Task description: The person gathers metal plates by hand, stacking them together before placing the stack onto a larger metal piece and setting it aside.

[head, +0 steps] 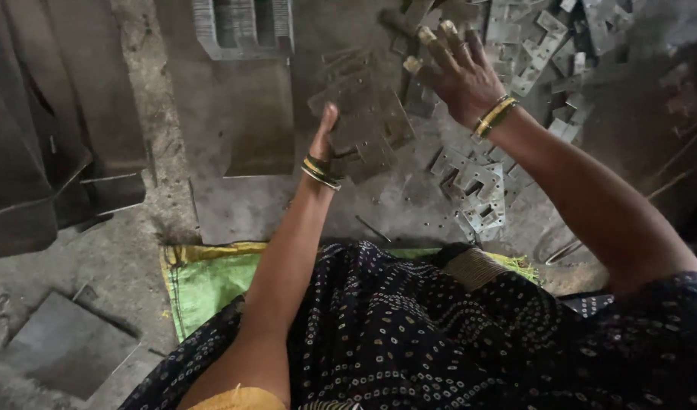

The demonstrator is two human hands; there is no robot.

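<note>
Your left arm stretched forward, left hand (323, 140) gripping the stack of flat metal plates (363, 125) edge-on above the floor | your right arm reached farther, right hand (458, 72) open, fingers spread over the scattered metal brackets (477, 190).

The scene is dim and grey, with soft, flat light. Edges look slightly smeared; the right side sinks into shadow.

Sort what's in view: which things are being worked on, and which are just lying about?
In use: stack of flat metal plates in left hand; loose notched plates under right hand.
Lying about: large steel sheets; green sack; square plate.
</note>
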